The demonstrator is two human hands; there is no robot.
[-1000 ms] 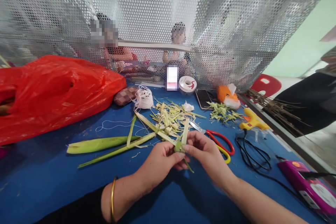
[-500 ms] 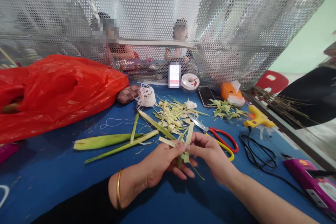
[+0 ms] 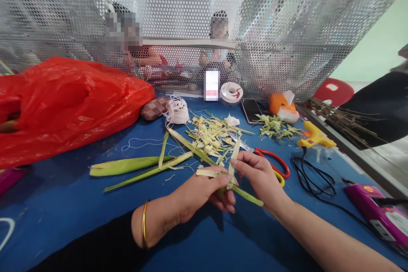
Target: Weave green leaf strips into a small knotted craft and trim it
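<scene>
My left hand (image 3: 208, 187), with a gold bangle on its wrist, pinches a small piece of folded leaf strips (image 3: 230, 180) between thumb and fingers. One pale strip points left over the hand, another stands up, and a green one slants down to the right. My right hand (image 3: 258, 172) grips the upright strip (image 3: 235, 153) near its lower part. Just behind it lie scissors (image 3: 274, 159) with red and yellow handles. Beyond both hands is a pile of small folded leaf pieces (image 3: 212, 134). Long green leaves (image 3: 127, 165) lie to the left.
A red plastic bag (image 3: 73, 106), white string (image 3: 177, 110), a ribbon roll (image 3: 231, 92), a phone (image 3: 251, 110) and an orange tissue pack (image 3: 283, 107) line the back. At right are a yellow glue gun (image 3: 315, 135) and a purple power strip (image 3: 379, 216). People sit behind the perforated screen.
The green strip now extends right below my right hand. My right hand has moved slightly up and right, onto the upright strip. The view has tilted slightly down.
</scene>
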